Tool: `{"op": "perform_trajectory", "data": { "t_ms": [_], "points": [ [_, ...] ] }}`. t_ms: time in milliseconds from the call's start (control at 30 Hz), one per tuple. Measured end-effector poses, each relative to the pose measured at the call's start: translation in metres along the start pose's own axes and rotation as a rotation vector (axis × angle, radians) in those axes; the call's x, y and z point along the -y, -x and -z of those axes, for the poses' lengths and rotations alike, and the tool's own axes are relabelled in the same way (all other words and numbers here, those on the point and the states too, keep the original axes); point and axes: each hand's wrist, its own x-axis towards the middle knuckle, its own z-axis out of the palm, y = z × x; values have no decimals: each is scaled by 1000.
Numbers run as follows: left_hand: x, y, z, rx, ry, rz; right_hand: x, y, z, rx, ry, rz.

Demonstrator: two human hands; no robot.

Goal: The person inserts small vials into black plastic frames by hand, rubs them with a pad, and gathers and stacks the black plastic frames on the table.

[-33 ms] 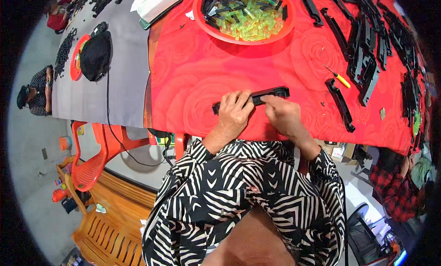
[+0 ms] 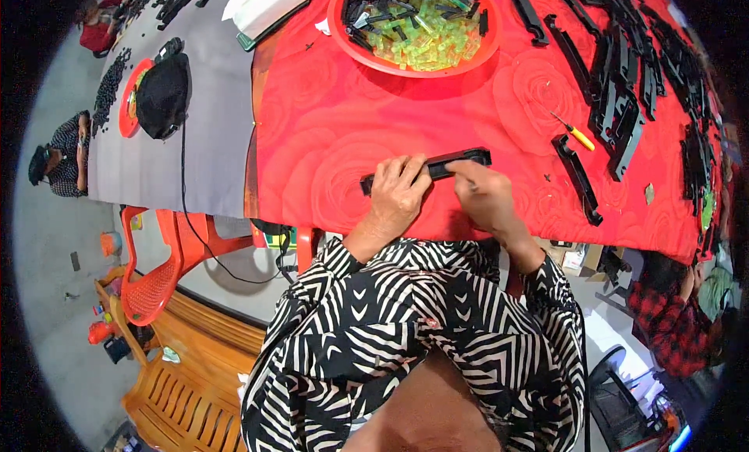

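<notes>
A long black plastic part [image 2: 441,166] lies slantwise on the red tablecloth in front of me. My left hand [image 2: 399,188] grips its left half, fingers over the top and holding it down. Beside its right half is my right hand [image 2: 488,196]. There the index finger reaches onto the part's near edge, while the other fingers are curled in. Whatever those curled fingers hold, if anything, is hidden. Right of my hands, a similar black part [image 2: 576,179] rests by itself, close to a thin tool with a yellow handle [image 2: 580,137].
Beyond my hands stands a red basin [image 2: 413,68] of yellow-green and black pieces. Many black parts [image 2: 616,101] are heaped at the right. On the grey cloth to the left are a black cap [image 2: 164,95] and a red plate [image 2: 127,109]. People sit at both sides.
My right hand has shifted slightly to the right along the black part, its index finger more outstretched. The left hand and the part have stayed put.
</notes>
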Motion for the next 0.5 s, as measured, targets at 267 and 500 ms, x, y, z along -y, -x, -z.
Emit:
{"op": "perform_trajectory", "data": {
  "t_ms": [267,500],
  "points": [
    [2,3,-1,62,-13,-12,7,-15,30,-294,-652,-462],
    [1,-2,0,70,-25,-12,9,-42,0,-437,-1343,-280]
  ]
}}
